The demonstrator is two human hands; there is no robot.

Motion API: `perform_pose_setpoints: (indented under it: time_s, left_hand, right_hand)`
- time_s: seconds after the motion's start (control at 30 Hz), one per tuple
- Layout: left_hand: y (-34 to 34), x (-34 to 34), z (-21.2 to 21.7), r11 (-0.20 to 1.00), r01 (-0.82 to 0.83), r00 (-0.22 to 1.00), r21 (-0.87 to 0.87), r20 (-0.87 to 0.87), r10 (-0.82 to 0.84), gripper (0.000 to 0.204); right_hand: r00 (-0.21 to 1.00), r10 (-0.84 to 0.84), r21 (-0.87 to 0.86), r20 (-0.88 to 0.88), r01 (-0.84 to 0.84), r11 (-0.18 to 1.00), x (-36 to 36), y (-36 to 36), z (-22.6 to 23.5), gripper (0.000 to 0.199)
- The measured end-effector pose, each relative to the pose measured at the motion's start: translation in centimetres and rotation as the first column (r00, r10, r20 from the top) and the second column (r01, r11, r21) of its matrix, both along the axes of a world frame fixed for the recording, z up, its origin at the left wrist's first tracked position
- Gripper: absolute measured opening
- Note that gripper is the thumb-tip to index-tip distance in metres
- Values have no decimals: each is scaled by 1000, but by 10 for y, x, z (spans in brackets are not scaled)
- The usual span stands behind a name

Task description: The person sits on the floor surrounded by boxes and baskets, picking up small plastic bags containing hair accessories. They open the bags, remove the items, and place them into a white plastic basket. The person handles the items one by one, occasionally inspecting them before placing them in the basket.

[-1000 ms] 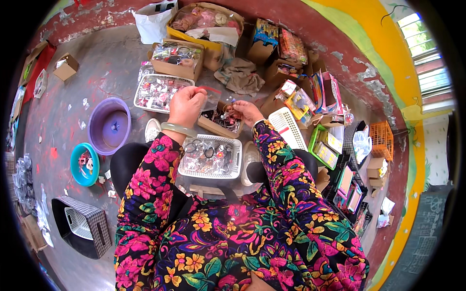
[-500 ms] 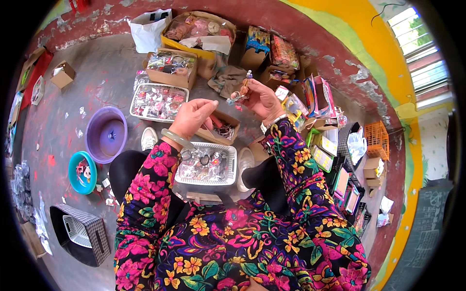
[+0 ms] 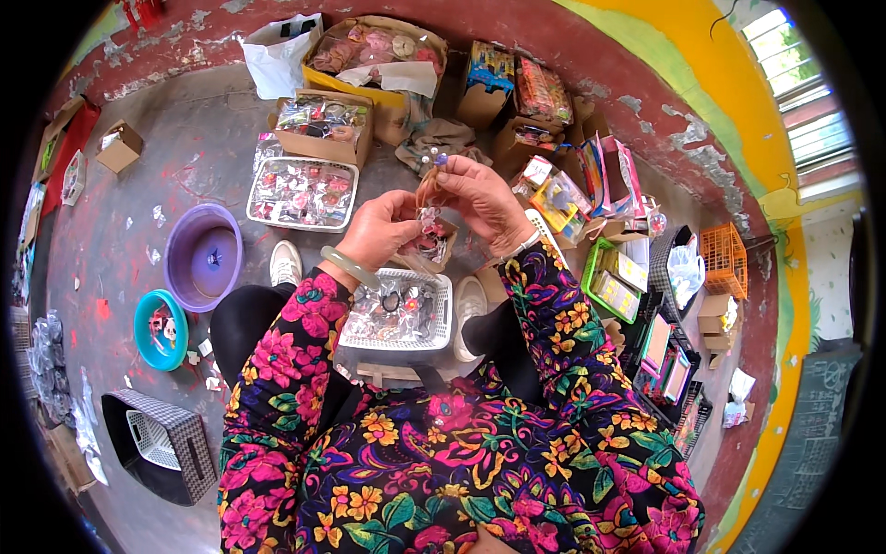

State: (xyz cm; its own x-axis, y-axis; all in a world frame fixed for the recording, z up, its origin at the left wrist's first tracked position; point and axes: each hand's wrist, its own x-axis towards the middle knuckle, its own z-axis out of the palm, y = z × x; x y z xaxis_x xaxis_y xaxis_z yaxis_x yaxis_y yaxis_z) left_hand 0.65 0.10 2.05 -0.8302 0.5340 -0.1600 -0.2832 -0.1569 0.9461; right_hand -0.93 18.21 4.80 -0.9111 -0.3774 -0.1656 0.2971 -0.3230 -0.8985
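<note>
Both hands now closer together — gripping the clear packet

Grey concrete floor, red/yellow wall

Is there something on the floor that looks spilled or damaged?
Yes. Small white scraps lie scattered over the grey floor, looking like litter, not sorted goods. Paint on the red wall is peeling in pale patches. Nothing looks spilled from the boxes.

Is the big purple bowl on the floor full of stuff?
No, the purple bowl beside the person's left knee looks almost bare inside, with only a small bit near its middle.
</note>
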Motion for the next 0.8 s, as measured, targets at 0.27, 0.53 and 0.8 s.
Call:
perform_pose_setpoints:
  time_s: [0.27, 0.53, 0.8]
  left_hand:
    - [-10, -8, -3, 997, -53, 993, 58, 107, 47, 12]
    - [-11, -5, 3, 998, -42, 999, 51, 31, 40, 11]
    - [-8, 1, 13, 995, 28, 997, 90, 64, -34, 15]
  right_hand:
    - [989, -145, 39, -17, 146, 989, -4, 24, 2, 13]
    - [983, -145, -16, -115, 144, 989, 1, 19, 14, 15]
    - [995, -46, 135, -84, 57, 989, 5, 6, 9, 14]
